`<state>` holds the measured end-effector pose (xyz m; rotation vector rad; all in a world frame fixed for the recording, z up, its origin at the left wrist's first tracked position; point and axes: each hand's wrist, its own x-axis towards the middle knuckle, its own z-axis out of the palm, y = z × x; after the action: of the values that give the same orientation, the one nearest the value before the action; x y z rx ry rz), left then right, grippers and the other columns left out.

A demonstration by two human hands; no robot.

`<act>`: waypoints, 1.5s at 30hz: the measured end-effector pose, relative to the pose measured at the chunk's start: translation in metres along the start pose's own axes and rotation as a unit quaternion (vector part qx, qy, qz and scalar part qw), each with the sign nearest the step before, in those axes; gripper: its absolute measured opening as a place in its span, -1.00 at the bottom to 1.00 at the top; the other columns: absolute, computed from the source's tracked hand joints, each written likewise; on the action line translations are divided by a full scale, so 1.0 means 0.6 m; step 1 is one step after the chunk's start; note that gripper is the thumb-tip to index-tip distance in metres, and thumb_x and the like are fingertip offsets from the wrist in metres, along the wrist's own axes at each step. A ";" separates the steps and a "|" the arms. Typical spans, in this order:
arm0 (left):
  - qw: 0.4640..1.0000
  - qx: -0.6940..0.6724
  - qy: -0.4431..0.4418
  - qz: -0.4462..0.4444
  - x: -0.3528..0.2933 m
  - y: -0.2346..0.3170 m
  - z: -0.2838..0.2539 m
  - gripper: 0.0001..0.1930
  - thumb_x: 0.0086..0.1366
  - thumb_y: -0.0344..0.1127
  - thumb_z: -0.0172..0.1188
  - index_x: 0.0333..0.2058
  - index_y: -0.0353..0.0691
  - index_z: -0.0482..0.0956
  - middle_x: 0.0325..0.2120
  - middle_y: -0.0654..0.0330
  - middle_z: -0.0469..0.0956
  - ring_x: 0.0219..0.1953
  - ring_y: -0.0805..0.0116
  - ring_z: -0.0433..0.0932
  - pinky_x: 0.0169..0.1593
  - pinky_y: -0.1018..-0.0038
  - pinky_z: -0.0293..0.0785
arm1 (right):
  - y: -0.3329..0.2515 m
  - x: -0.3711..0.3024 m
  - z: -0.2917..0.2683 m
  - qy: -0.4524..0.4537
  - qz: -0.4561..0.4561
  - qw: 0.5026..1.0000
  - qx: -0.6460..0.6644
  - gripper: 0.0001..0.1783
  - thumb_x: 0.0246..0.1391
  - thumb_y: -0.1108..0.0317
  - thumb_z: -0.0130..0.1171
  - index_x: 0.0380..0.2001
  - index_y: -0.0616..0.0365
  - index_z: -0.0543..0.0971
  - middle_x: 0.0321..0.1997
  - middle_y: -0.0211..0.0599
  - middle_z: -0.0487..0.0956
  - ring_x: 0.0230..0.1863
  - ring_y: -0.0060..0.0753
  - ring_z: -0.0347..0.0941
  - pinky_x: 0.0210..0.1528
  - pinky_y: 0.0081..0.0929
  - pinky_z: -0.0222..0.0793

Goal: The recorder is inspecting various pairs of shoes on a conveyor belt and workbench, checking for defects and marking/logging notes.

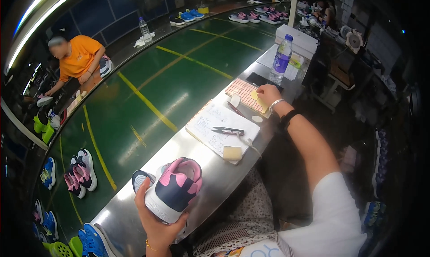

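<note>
My left hand (159,230) grips a navy and pink sneaker (172,192) by its white sole, heel toward me, above the near edge of the metal table (134,201). Behind it, a second shoe (141,178) shows only in part, close to my fingertips. Farther along the table, my right hand (270,95) has its fingers bent and pressed together over a sheet of small red stickers (244,89). A yellow piece (255,95) lies at those fingertips; whether they pinch it or a sticker is too small to tell.
Papers (210,122) with thread snips (228,130), a pen (235,109) and a yellow sponge (232,153) lie between my hands. A water bottle (281,62) stands beyond my right hand. Shoes (81,172) ride the green belt (148,96); a person in orange (80,57) works across it.
</note>
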<state>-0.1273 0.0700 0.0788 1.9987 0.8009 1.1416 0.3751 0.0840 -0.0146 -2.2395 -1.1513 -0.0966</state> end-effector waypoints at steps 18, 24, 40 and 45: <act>0.998 -0.006 -0.032 -0.050 0.012 0.047 -0.014 -0.01 -0.39 -0.33 0.45 0.11 -0.30 0.14 -0.06 0.08 0.29 -0.02 0.22 0.38 0.07 0.39 0.29 | 0.003 0.110 -0.022 -0.219 -0.195 0.940 -0.174 -0.89 -0.23 0.32 0.20 -0.54 0.04 0.64 -0.50 -0.20 0.58 -0.40 -0.14 0.51 -0.30 -0.29 0.41; 0.999 0.025 -0.034 -0.025 0.008 0.046 -0.022 0.01 -0.40 -0.32 0.46 0.12 -0.32 0.13 -0.03 0.07 0.28 0.02 0.20 0.34 0.10 0.36 0.26 | -0.002 0.100 -0.024 -0.211 -0.191 0.937 -0.202 -0.88 -0.19 0.29 0.20 -0.54 0.05 0.62 -0.49 -0.20 0.58 -0.39 -0.12 0.51 -0.29 -0.28 0.40; 0.999 -0.004 -0.005 -0.054 -0.007 0.063 -0.025 -0.03 -0.41 -0.32 0.45 0.10 -0.31 0.20 -0.04 0.05 0.29 0.04 0.19 0.32 0.13 0.36 0.20 | -0.016 0.095 -0.042 -0.215 -0.198 0.936 -0.196 -0.87 -0.17 0.29 0.22 -0.49 0.04 0.63 -0.46 -0.21 0.60 -0.37 -0.15 0.53 -0.26 -0.32 0.41; 0.998 0.034 -0.027 -0.040 -0.004 0.070 -0.026 -0.04 -0.41 -0.32 0.46 0.09 -0.30 0.20 -0.05 0.05 0.30 0.03 0.19 0.32 0.13 0.35 0.20 | -0.012 0.088 -0.030 -0.180 -0.216 0.929 -0.243 -0.86 -0.17 0.30 0.22 -0.46 0.05 0.64 -0.45 -0.19 0.59 -0.35 -0.16 0.52 -0.25 -0.32 0.41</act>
<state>-0.1349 0.0483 0.1172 2.0259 0.8952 1.0235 0.4058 0.1147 0.0210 -2.4384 -1.9973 -0.1687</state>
